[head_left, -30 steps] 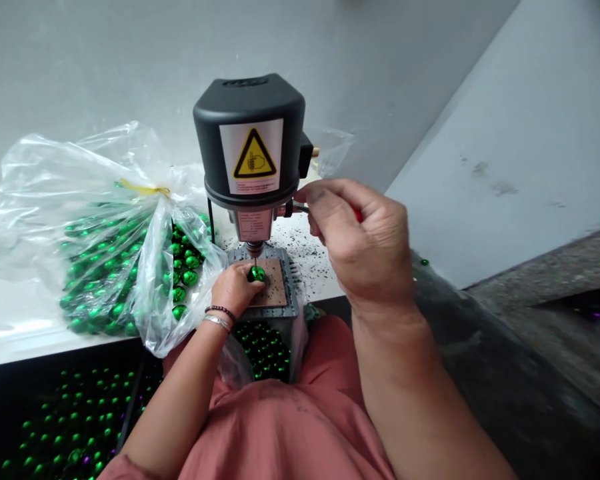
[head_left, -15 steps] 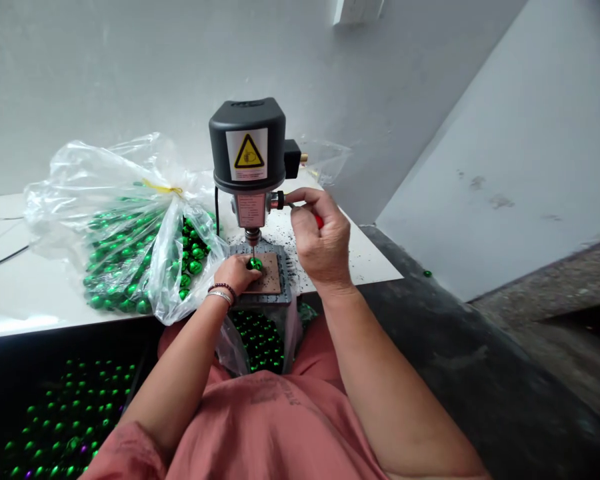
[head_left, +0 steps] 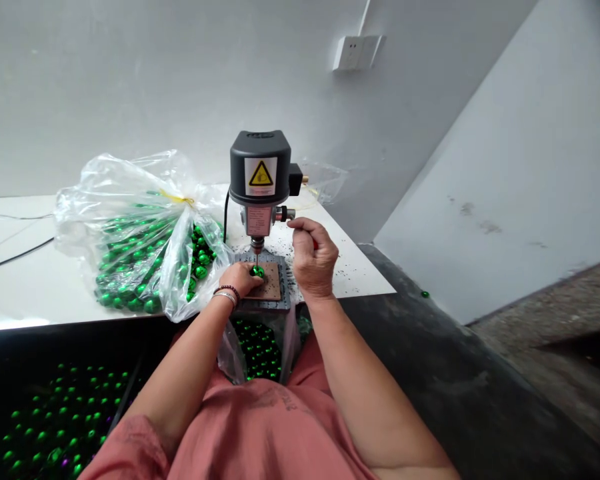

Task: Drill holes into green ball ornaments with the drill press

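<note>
My left hand (head_left: 240, 280) pinches a shiny green ball (head_left: 259, 272) on the brown board (head_left: 271, 288) at the base of a small drill press (head_left: 260, 163). The thin bit hangs directly over the ball and seems to reach its top; whether it has entered the ball I cannot tell. My right hand (head_left: 314, 259) is closed around the red-ended lever handle (head_left: 315, 245) at the right side of the press. Most of that handle is hidden by my fingers. Bracelets circle my left wrist.
A tied clear plastic bag (head_left: 125, 193) of green balls lies left of the press on the white table (head_left: 35, 287). Dark shavings litter the tabletop around the base. More green balls (head_left: 55, 413) lie low at the left and in an open bag (head_left: 257, 350) below the table edge.
The view has tilted up, so the press sits lower and a wall socket shows. My right hand has come down relative to the lever's hub. My left hand stays on the ball.
</note>
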The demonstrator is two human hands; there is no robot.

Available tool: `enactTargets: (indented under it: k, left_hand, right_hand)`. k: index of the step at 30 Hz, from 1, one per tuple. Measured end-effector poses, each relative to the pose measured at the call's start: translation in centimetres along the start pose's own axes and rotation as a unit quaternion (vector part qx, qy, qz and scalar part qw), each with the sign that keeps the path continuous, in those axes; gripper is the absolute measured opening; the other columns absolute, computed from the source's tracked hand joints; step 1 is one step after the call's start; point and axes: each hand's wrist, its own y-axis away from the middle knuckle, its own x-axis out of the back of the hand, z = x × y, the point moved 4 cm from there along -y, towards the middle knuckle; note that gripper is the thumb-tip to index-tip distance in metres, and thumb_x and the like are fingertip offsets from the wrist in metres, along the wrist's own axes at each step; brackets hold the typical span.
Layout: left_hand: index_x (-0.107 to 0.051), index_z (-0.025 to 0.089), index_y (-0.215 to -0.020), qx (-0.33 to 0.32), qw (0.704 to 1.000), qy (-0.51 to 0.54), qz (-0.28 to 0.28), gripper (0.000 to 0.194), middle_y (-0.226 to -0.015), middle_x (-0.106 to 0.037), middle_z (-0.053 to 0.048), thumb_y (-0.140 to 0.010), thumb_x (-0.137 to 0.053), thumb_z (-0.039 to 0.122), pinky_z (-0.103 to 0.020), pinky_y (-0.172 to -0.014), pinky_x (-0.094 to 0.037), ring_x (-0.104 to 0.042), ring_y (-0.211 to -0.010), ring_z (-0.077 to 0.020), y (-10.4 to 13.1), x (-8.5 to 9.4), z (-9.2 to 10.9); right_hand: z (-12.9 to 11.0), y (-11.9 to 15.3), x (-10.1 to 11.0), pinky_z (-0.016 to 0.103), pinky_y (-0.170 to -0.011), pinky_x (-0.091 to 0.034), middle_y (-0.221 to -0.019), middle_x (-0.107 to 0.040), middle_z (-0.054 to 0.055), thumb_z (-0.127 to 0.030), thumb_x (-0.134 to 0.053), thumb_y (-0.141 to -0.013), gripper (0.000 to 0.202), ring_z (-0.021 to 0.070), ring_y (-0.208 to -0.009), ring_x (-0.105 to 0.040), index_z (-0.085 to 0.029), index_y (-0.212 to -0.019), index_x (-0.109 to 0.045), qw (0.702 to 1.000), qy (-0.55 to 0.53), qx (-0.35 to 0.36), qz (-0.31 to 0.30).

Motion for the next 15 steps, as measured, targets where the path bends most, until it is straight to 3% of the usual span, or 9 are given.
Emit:
enactTargets:
  k: [9,15]
  left_hand:
    - [-0.067,0.025,-0.091,-0.003,1.0,0.006,0.013,0.026,-0.094,-0.07,-0.004,-0.069,-0.06,0.037,-0.024,-0.07,-0.042,-0.062,-0.083,-0.0185,0.2,0.1,0.2]
    - [-0.066,0.026,-0.098,-0.005,0.999,0.025,0.028,0.029,-0.099,-0.068,-0.002,-0.071,-0.06,0.035,-0.023,-0.074,-0.042,-0.061,-0.087,-0.0167,0.5,0.0,0.3]
  right_hand:
    - [1.0,1.2,0.2,0.023,-0.059,-0.042,-0.069,-0.058,-0.002,-0.022,-0.046,-0.079,0.017,0.0067,-0.059,-0.049,-0.019,-0.082,-0.063,1.0,-0.012,0.002,0.023]
    - [-2.0,-3.4,-0.3,0.021,-0.057,-0.04,-0.068,-0.057,-0.002,-0.027,-0.044,-0.083,0.02,0.0046,-0.056,-0.045,-0.019,-0.088,-0.061,0.999,0.025,0.036,0.019]
